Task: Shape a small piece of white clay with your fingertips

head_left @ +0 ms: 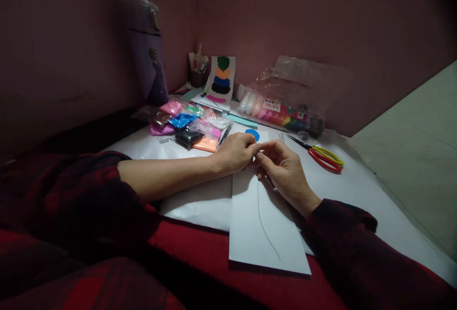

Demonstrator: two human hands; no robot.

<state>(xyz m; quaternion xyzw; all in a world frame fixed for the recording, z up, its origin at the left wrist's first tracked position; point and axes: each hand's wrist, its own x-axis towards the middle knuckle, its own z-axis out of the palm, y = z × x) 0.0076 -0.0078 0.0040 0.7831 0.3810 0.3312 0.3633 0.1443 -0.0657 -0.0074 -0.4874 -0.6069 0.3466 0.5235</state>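
A long white card [267, 238] lies lengthwise before me, its near end jutting past the edge of the white sheet. One thin, curved dark line runs down it. Near its far end is a round, bumpy blue clay patch [252, 134]. My left hand [235, 153] is closed, its fingertips meeting those of my right hand [283, 169] just on the near side of the blue patch. The right thumb and forefinger are pinched together. Whatever lies between the fingertips is too small or hidden to make out.
Bags of coloured clay [189, 129] lie left, beyond my forearm. Scissors [321, 155] with red and yellow handles rest right. Behind stand a card with coloured clay shapes [222, 81], a clear pack of clay [282, 107], a purple flask [148, 57] and a brown cup [197, 77].
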